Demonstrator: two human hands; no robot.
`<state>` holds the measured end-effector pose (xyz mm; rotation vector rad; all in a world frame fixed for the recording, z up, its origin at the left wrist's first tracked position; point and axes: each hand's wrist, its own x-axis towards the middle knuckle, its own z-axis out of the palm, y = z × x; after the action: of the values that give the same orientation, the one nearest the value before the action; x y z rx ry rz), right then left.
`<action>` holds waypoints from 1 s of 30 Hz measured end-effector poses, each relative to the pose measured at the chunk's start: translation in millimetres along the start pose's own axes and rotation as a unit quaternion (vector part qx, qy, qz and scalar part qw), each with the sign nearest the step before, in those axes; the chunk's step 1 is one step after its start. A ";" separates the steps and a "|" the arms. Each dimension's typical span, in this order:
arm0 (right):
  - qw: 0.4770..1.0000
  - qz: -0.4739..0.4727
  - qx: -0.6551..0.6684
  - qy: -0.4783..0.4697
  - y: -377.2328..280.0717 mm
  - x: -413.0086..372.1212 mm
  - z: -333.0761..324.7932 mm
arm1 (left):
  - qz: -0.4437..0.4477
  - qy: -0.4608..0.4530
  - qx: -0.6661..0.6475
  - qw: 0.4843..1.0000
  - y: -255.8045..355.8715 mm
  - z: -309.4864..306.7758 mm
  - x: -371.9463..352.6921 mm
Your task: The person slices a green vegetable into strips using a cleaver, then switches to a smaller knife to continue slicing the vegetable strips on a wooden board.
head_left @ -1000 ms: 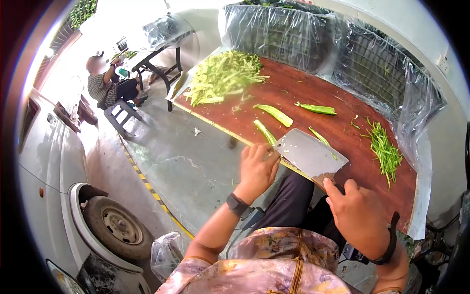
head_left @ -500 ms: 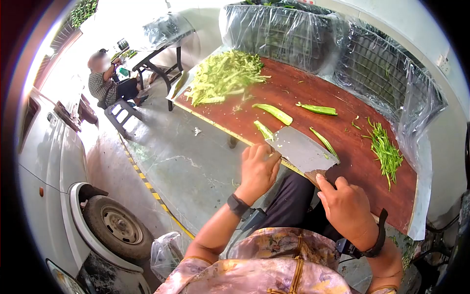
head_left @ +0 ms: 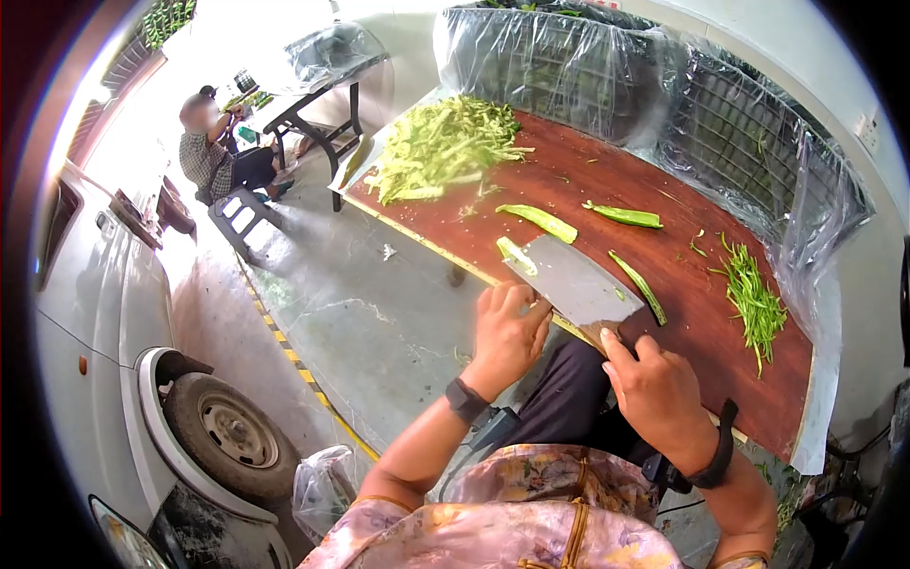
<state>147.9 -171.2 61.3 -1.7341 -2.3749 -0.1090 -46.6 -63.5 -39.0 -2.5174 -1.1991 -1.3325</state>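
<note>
My right hand (head_left: 664, 389) is closed round the wooden handle of a cleaver (head_left: 586, 283), whose broad blade lies nearly flat over the table's near edge. Beside the blade's lower left side is my left hand (head_left: 510, 332), fingers curled and thumb against the blade edge; what they grip, if anything, is hidden. A short pale-green vegetable piece (head_left: 516, 254) touches the blade's far left corner. Beyond lie a long cut piece (head_left: 538, 221) with pale flesh and a darker green piece (head_left: 623, 215). A thin green strip (head_left: 638, 286) rests right of the blade.
The red-brown table (head_left: 682, 209) carries a heap of pale-green slices (head_left: 445, 142) at far left and a pile of green shreds (head_left: 755, 299) at right. Plastic-covered crates (head_left: 559, 76) line its back. A seated person (head_left: 213, 152) works farther off; a white vehicle (head_left: 104, 275) stands left.
The cleaver and both hands have shifted slightly left relative to the vegetables, bringing the blade corner against the short piece. The whole view has moved a little.
</note>
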 end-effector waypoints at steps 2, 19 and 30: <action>1.000 -0.013 -0.005 0.026 -1.6 16.2 12.5 | -0.013 -0.016 0.000 1.000 1.4 -1.1 0.2; 0.980 -0.065 -0.080 0.171 28.2 92.6 -14.7 | 0.017 -0.022 -0.014 1.000 -13.9 -10.8 9.3; 0.989 0.004 0.023 0.145 39.1 12.4 -20.7 | 0.079 -0.044 0.068 0.994 -65.4 -16.6 61.0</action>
<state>183.8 -151.1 81.8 -1.5832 -2.1435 -0.2824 -80.7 13.1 -3.6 -2.5366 -1.0392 -1.0773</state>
